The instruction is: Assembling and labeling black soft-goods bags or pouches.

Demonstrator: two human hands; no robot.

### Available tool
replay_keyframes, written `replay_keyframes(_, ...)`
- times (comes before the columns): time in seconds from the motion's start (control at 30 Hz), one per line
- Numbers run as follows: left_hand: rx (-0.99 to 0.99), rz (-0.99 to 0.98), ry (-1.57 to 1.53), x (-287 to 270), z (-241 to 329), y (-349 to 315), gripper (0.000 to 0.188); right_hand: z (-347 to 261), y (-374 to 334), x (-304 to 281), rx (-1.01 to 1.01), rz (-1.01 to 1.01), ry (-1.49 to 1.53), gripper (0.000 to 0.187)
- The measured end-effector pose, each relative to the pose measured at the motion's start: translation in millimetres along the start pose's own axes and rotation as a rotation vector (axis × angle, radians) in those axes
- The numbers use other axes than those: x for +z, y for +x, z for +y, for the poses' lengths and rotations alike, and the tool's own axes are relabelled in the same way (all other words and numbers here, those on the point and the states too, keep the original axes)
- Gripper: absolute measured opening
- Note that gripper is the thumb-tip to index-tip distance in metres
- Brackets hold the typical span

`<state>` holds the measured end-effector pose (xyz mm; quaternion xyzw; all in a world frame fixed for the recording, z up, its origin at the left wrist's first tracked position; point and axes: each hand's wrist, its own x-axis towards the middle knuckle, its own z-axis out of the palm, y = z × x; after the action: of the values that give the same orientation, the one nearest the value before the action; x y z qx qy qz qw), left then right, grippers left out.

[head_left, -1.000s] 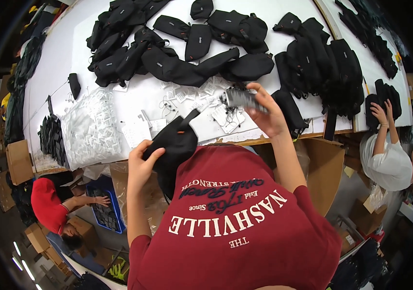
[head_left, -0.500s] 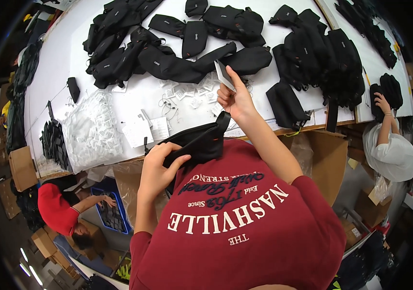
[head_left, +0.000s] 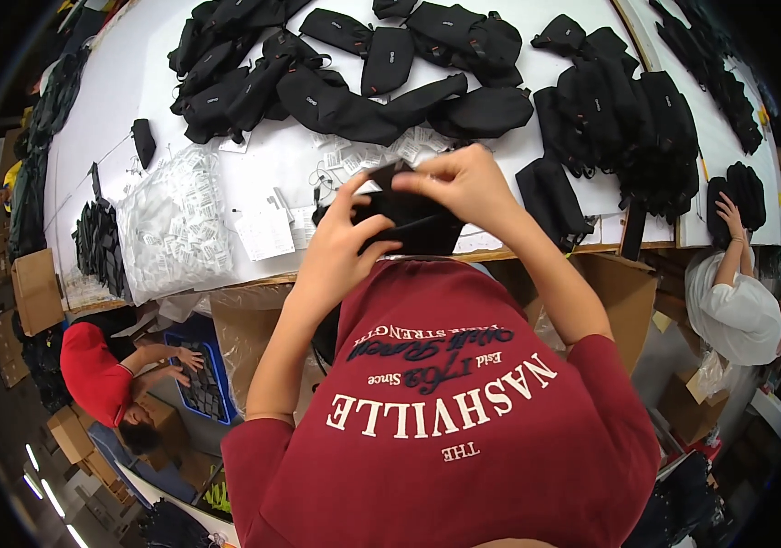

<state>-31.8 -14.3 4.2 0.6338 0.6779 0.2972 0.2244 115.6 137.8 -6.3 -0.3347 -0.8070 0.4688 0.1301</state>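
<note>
A black zip pouch [head_left: 422, 233] is in front of my chest, at the table's near edge. My left hand [head_left: 340, 242] grips its left side, with the fingers spread over the opening. My right hand [head_left: 459, 183] is closed in a pinch at the top of the pouch. Between the two hands shows a small dark card [head_left: 393, 172] with a pale lower edge, close to the right fingertips. The fingers partly cover it, and how far it sits inside the pouch is hidden.
Black pouches [head_left: 317, 105] heap across the far table, with another pile [head_left: 610, 119] at right. A clear bag of white tags [head_left: 176, 224] and paper sheets [head_left: 264, 226] lie left. Co-workers are at left, beside a blue crate [head_left: 224, 365], and at right [head_left: 733, 297].
My right hand has brought the card from above the table down and left to the pouch. My left hand has shifted up and right, its fingers now spread wider over the opening.
</note>
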Motion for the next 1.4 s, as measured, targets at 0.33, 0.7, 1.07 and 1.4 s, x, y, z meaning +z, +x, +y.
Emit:
replay_keyframes(0.33, -0.071, -0.333, -0.595, 25, -62, 39, 0.017, 23, -34, -14, 0.022, -0.393, -0.098, 0.028)
replay_keyframes(0.7, -0.298, 0.296, 0.176, 143, -203, 73, 0.018, 51, -40, -28, -0.167, -0.12, -0.393, 0.02)
replay_keyframes(1.07, 0.259, 0.153, 0.172, 35, -48, 54, 0.03, 36, -34, -25, -0.345, -0.059, -0.529, 0.017)
replay_keyframes(1.4, -0.355, 0.364, -1.502, 41, -76, 23, 0.033, -6, -46, -15, -0.584, 0.19, -0.379, 0.012)
